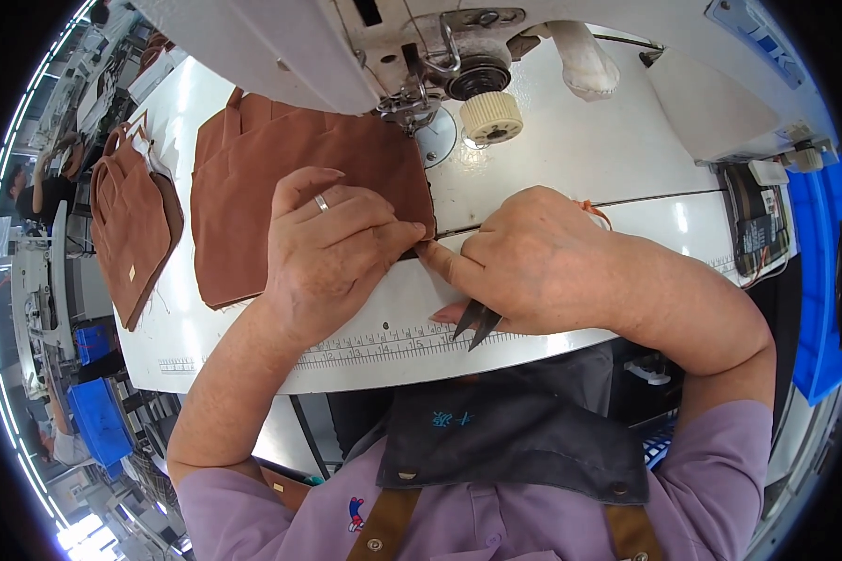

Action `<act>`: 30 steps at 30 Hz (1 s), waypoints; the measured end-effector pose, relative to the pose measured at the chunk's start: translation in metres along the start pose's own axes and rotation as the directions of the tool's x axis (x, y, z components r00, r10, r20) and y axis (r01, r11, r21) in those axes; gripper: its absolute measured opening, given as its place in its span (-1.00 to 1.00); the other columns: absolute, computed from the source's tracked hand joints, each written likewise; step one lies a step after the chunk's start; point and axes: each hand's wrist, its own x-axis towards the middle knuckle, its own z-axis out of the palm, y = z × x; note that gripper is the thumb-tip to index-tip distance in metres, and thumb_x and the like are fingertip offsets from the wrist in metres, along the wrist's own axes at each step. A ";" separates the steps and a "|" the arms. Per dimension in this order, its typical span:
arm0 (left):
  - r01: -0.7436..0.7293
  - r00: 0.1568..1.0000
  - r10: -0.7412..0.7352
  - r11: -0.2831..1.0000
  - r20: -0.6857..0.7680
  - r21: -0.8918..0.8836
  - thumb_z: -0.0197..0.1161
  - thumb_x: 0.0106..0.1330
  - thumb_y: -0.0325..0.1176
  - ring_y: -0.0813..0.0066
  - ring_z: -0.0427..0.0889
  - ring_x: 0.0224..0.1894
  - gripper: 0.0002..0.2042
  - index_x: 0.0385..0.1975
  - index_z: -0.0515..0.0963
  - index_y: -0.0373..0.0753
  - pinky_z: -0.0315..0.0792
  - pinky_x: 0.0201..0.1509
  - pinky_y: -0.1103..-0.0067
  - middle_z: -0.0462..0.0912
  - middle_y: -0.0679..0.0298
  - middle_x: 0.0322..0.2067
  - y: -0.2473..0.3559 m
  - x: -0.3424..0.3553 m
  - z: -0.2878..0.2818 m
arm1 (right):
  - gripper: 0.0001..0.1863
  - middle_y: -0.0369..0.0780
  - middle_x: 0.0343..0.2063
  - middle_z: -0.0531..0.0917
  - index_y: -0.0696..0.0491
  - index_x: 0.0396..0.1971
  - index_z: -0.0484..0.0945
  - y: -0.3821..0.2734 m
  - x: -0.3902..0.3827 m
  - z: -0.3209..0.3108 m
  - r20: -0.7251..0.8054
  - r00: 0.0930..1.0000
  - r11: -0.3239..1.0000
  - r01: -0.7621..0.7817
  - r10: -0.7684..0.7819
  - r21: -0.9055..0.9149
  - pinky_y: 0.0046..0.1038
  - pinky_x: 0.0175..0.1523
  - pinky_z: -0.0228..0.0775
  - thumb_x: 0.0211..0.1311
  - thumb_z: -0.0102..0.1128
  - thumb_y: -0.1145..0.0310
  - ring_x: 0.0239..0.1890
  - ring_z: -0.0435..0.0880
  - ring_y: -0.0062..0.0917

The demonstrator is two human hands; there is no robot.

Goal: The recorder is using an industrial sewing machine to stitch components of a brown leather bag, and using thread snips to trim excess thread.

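Observation:
A brown bag piece (243, 187), leather-like, lies flat on the white sewing table with its far edge by the sewing machine's needle area (410, 117). At its near right corner my left hand (332, 252) is closed, with thumb and index finger pinching the edge. My right hand (547, 262) meets it there, its index fingertip touching the same corner. Tucked in the right palm is a pair of thread snips (477, 324); the dark blades stick out below the fingers and an orange loop shows behind the hand. Fingers cover the pinched corner itself.
Another brown bag with handles (133, 224) lies at the table's left. A printed ruler strip (384, 348) runs along the near edge. The machine's cream knob (491, 118) overhangs the far side. Blue bins (100, 425) stand at the left, and a dark patterned pouch (756, 224) lies right.

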 end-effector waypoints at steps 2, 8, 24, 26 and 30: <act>0.023 0.999 -0.022 0.999 0.042 -0.023 0.47 -0.05 -0.46 0.53 0.67 -0.22 -0.74 -0.30 0.76 -0.04 0.30 0.18 0.37 0.63 0.50 -0.38 -0.002 0.000 0.000 | -0.43 -0.29 -0.70 0.53 0.21 -0.02 0.61 -0.002 0.001 -0.003 0.047 0.999 1.000 -0.020 0.021 -0.020 -0.30 -0.53 0.39 0.26 0.32 -0.02 -0.65 0.61 -0.38; 0.003 0.999 -0.001 1.000 0.050 -0.031 0.47 -0.04 -0.45 0.52 0.65 -0.25 -0.73 -0.27 0.75 -0.05 0.29 0.16 0.38 0.61 0.50 -0.38 0.000 -0.002 0.001 | -0.58 -0.30 -0.62 0.65 0.18 -0.14 0.62 -0.006 0.001 -0.008 0.100 0.994 0.999 -0.042 0.038 0.035 -0.33 -0.45 0.44 0.09 0.42 0.20 -0.51 0.72 -0.40; -0.028 1.000 0.027 0.996 0.015 0.082 0.44 0.02 -0.49 0.60 0.66 -0.31 -0.91 -0.49 0.70 -0.14 0.42 0.06 0.45 0.66 0.48 -0.40 0.011 0.003 0.004 | -0.73 -0.27 -0.20 0.61 0.03 -0.28 0.59 0.023 0.006 0.000 -0.269 0.961 0.993 -0.038 0.068 0.112 -0.28 -0.31 0.56 -0.02 0.42 0.37 -0.26 0.72 -0.33; 0.078 0.996 -0.080 0.996 -0.048 -0.038 0.44 -0.04 -0.50 0.57 0.65 -0.37 -0.90 -0.53 0.69 -0.12 0.41 0.05 0.46 0.65 0.51 -0.45 0.007 0.000 0.006 | -0.77 -0.28 -0.17 0.59 0.03 -0.30 0.58 0.025 0.009 0.003 -0.321 0.947 0.998 0.036 -0.016 0.056 -0.32 -0.35 0.57 -0.01 0.37 0.39 -0.23 0.71 -0.41; 0.104 0.988 -0.115 0.989 -0.105 -0.102 0.43 -0.08 -0.52 0.58 0.64 -0.40 -0.87 -0.54 0.69 -0.10 0.40 0.04 0.46 0.67 0.53 -0.44 0.003 -0.001 0.004 | -0.81 -0.31 -0.25 0.61 0.01 -0.35 0.58 0.023 0.013 0.003 -0.338 0.938 0.996 0.061 -0.078 -0.059 -0.39 -0.38 0.57 -0.02 0.31 0.38 -0.26 0.70 -0.48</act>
